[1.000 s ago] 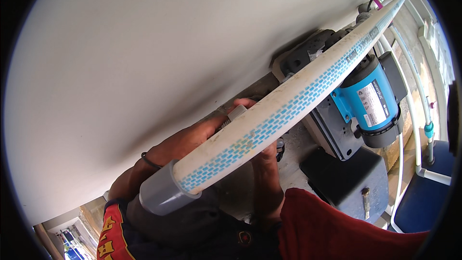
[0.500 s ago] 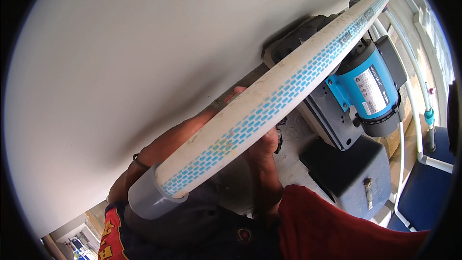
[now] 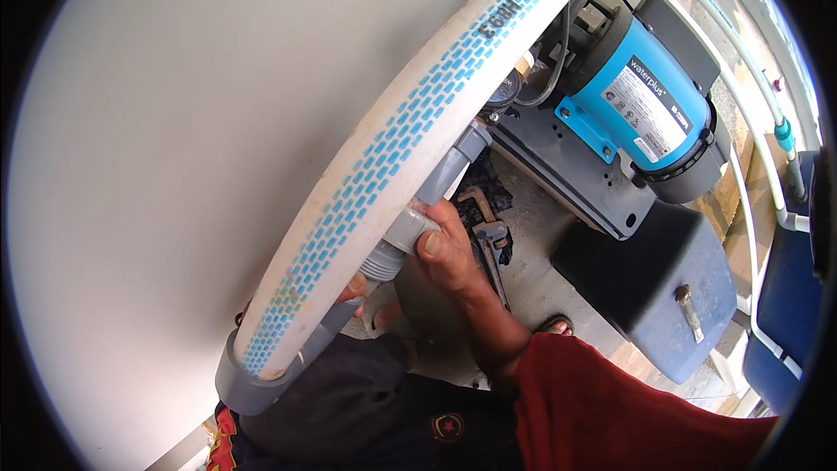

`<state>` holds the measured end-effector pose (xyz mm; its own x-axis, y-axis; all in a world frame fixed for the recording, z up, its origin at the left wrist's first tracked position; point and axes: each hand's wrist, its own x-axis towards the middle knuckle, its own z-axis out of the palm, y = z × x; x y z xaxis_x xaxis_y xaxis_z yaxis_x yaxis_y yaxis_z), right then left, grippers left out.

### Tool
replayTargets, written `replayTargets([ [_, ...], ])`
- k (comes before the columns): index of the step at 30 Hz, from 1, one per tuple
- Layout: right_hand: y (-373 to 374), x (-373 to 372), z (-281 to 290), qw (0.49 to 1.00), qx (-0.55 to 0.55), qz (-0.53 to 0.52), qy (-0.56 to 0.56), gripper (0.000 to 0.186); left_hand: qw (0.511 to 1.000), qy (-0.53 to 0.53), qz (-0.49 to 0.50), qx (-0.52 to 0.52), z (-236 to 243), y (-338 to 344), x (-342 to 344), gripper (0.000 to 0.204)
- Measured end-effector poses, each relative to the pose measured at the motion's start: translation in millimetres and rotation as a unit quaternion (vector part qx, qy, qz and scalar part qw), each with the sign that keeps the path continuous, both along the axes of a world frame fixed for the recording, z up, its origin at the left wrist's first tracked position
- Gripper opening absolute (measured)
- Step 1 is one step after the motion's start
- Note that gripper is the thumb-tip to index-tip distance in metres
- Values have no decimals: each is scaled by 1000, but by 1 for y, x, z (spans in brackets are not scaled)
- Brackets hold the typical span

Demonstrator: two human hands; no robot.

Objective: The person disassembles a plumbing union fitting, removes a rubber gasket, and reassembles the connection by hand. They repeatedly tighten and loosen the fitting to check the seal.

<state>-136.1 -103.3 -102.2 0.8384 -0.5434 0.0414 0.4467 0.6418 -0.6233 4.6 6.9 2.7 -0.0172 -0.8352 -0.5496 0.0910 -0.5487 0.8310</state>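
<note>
White pipe [image 3: 375,166]: thick, with blue dashes; it slants across the view, a grey socket [image 3: 248,391] at its lower end.
Grey union [image 3: 403,234]: just to the right of the white pipe's lower half, partly covered by it.
Right hand [image 3: 449,253]: right of the white pipe, thumb and fingers are closed around the union's collar.
Left hand [image 3: 353,288]: mostly hidden behind the white pipe — only some fingers appear; I cannot tell how they close.
Union's feel: probably light, stiff plastic, a little slippery; the threads may suffer if forced.
Union's hold: better around the collar — not on the threads.
Blue pump motor [image 3: 645,96]: right of the white pipe's upper part.
Pipe wrench [image 3: 491,231]: right of the white pipe, near the right hand.
</note>
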Motion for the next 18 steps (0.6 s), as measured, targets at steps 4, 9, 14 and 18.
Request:
replayTargets([
  [4, 3, -1, -1, 1000, -14, 10, 3, 90, 1000, -20, -5, -3, 6, -3, -1, 99],
  [9, 7, -5, 2, 999, 12, 10, 29, 91, 997, -35, 32, -61, 12, -10, -5, 94],
  [14, 7, -5, 5, 999, 33, 19, 30, 93, 997, -43, 33, -51, 10, -10, -7, 91],
  [18, 4, -4, 5, 999, 32, 20, 4, 94, 997, -48, 34, -52, 9, -10, -7, 89],
])
